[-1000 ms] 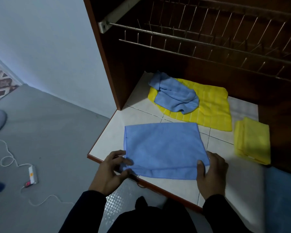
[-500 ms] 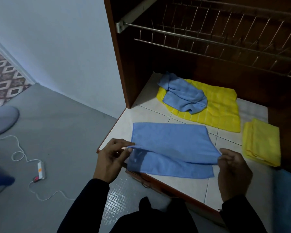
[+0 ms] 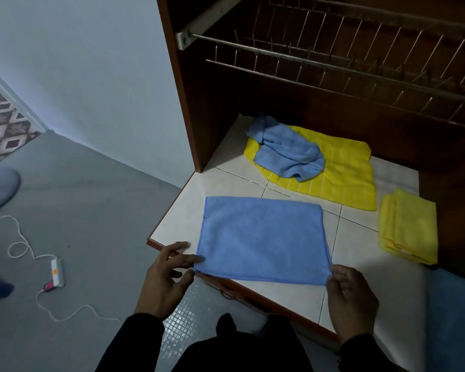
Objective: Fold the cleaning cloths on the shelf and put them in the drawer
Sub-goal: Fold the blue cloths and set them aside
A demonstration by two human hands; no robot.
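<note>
A blue cleaning cloth (image 3: pixel 263 237) lies flat as a rectangle on the white tiled shelf (image 3: pixel 226 178), its near edge at the shelf's front lip. My left hand (image 3: pixel 164 280) pinches the cloth's near left corner. My right hand (image 3: pixel 352 299) pinches its near right corner. Further back, a crumpled blue cloth (image 3: pixel 287 151) sits on top of a spread yellow cloth (image 3: pixel 344 175). A folded yellow cloth (image 3: pixel 411 226) lies at the right of the shelf.
A wire dish rack (image 3: pixel 333 63) hangs above the shelf inside the brown cabinet. Another blue fabric (image 3: pixel 454 318) covers the shelf's near right end. On the grey floor to the left lie a power strip (image 3: pixel 57 272) and its white cord.
Half a second ago both hands held the cloth's top layer raised off the shelf. That layer is now back down and the cloth lies flat, with both hands at its near corners.
</note>
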